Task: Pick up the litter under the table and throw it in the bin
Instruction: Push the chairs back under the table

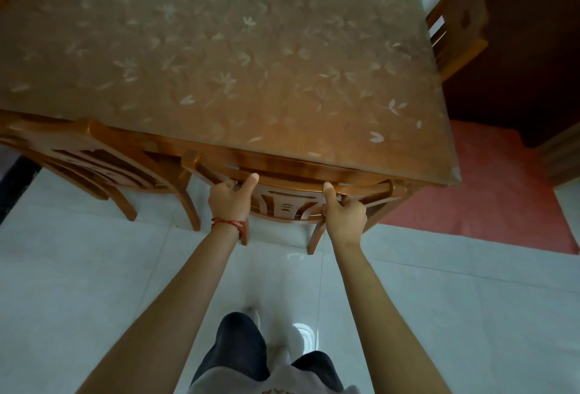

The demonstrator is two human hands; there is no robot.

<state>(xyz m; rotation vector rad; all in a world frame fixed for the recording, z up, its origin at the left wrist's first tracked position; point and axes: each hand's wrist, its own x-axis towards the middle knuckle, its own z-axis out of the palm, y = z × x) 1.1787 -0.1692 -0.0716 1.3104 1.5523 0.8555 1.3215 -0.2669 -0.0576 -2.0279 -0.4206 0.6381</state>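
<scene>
A: Litter: not visible. Space under the tabletop (219, 57) is hidden by the tabletop itself and the chairs pushed in at its near edge. Can't tell where it is. Bin not in frame either.

B: Hands?

A: Both on the top rail of the chair (288, 186) tucked under the near edge of the tabletop, towards its right corner. Left hand (230, 200) grips the rail's left part, thumb lying up over the rail, fingers (233, 185) curled behind it. Right hand (345, 216) grips the right part the same way: thumb on top, fingers wrapped round the back. Both closed tight on the wood (red string bracelet (227, 224) on the left wrist).

B: Chair position?

A: Back touching or just beside the tabletop edge, can't tell which. Rear legs on the pale tiled floor (94, 268).

B: Anything else around the tabletop?

A: Second chair (94, 161) just left of the held one, also pushed in at the near edge. Third chair (455, 26) at the tabletop's right end, beside a dark wooden door. Part of a fourth at the far left corner. Red mat (470, 192) on the floor off the near right corner. Tabletop has a clear cover with a leaf print, nothing on it.

B: Person?

A: Standing near the held chair, arms stretched out to it; dark trousers, light shoes.
</scene>
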